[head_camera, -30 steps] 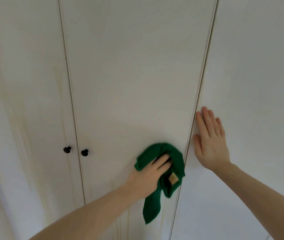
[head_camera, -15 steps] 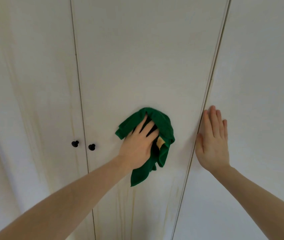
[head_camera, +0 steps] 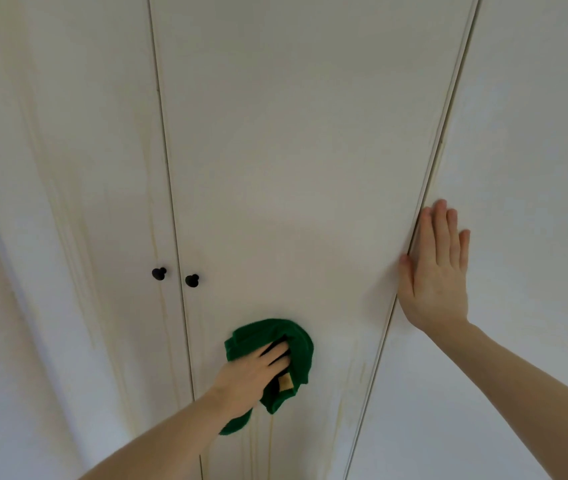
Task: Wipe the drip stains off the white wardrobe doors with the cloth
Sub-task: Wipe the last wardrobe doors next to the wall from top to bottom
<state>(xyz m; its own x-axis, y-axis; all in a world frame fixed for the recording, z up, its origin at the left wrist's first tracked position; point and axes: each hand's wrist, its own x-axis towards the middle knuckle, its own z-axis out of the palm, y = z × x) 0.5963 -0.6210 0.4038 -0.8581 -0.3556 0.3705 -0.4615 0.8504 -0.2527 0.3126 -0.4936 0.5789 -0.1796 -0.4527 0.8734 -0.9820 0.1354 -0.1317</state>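
The left hand (head_camera: 251, 375) is pressing the green cloth (head_camera: 275, 344) on the middle door (head_camera: 293, 168), fingers curled into it. The right hand (head_camera: 436, 271) is lying flat, fingers straight. The upper panel is looking clean; yellow drip stains (head_camera: 270, 441) are remaining below and on the left door (head_camera: 68, 202)

Three white wardrobe doors (head_camera: 293, 150), two black knobs (head_camera: 159, 273), one green cloth (head_camera: 296, 344), two hands (head_camera: 435, 282)
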